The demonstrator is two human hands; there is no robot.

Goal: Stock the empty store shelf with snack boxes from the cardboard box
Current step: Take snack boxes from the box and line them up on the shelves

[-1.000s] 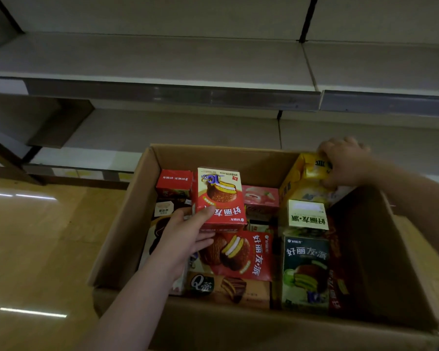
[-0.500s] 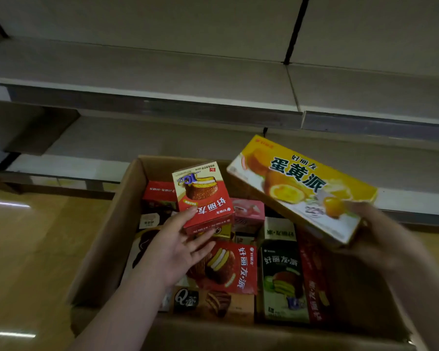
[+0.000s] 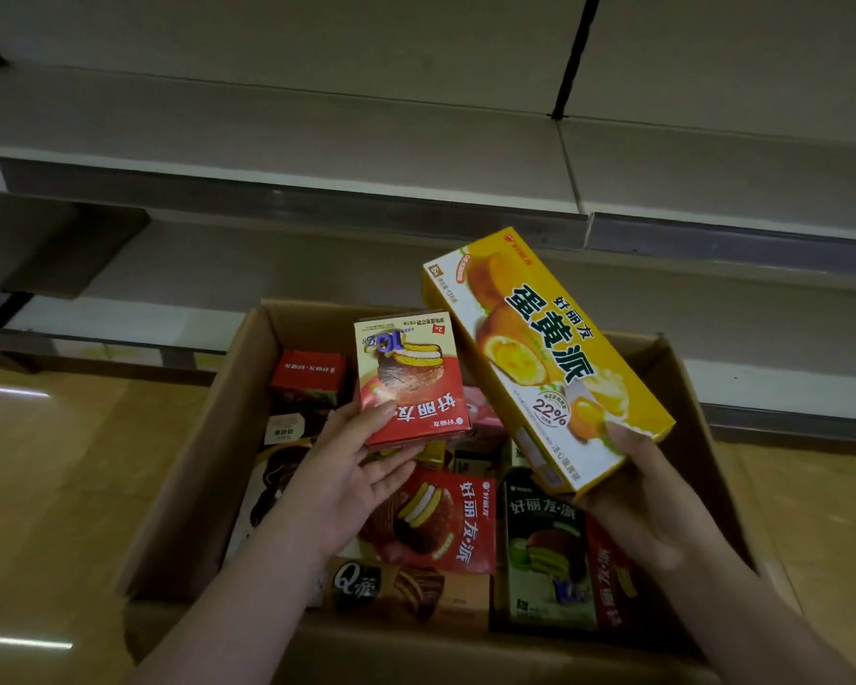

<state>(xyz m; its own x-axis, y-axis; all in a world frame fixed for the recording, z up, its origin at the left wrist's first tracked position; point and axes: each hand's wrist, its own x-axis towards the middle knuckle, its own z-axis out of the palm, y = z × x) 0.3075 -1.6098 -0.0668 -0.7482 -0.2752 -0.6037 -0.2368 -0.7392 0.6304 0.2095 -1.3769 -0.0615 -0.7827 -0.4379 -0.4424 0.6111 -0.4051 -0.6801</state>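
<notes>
An open cardboard box (image 3: 189, 467) sits on the floor below me, holding several snack boxes. My left hand (image 3: 347, 482) grips a small red chocolate-pie box (image 3: 411, 383) by its lower edge, held above the carton. My right hand (image 3: 643, 496) holds a long yellow egg-yolk-pie box (image 3: 539, 353) by its near end, tilted up and to the left over the carton. The two held boxes nearly touch. The grey store shelf (image 3: 317, 140) beyond the carton is bare.
Inside the carton lie a large red pie box (image 3: 446, 521), a green pie box (image 3: 544, 561), a brown box (image 3: 391, 585) and smaller red and pink ones. A lower shelf (image 3: 218, 269) runs behind the carton. Tan floor (image 3: 60, 462) spreads to the left.
My right hand pulled the yellow box out of the carton's back right corner and raised it. My left hand lifted the small red box higher. The view moved closer to the shelf.
</notes>
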